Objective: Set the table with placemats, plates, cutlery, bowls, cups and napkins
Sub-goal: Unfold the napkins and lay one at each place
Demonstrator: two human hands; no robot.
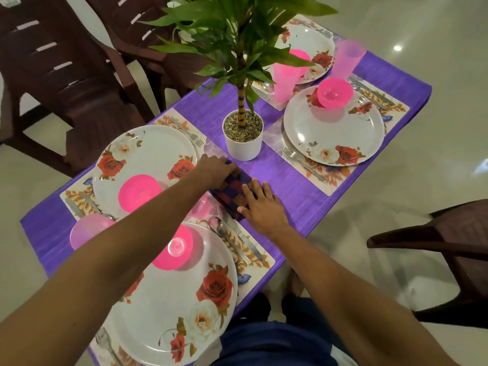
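Both hands on the napkin (237, 190). Left hand (215, 171) sits on its far end, fingers curled over the edge, gripping it. Right hand (261, 204) lies flat on the near end, fingers straight and pressing down.

Napkin lies on bare purple tablecloth (298, 199) in the strip between the place settings, long axis running diagonally. Its far end is just beside the white plant pot (243, 137); its near end is just beside the knife (241, 236) and spoon (224, 235) of the nearest setting. Open cloth to the right of the napkin, up to the fork (301, 163) and placemat (330, 184) of the right-hand setting. Table edge near the right wrist; brown chair (433, 244) stands off that edge.

Napkin: folded cloth, dark checks in blue, maroon and brown, woven look. Plates (148, 154) round, glossy white with rose prints. Bowls (334, 93) and cups (284, 80) translucent pink plastic. Placemats rectangular, floral print. Cutlery is plain metal. Pot is topped with gravel.
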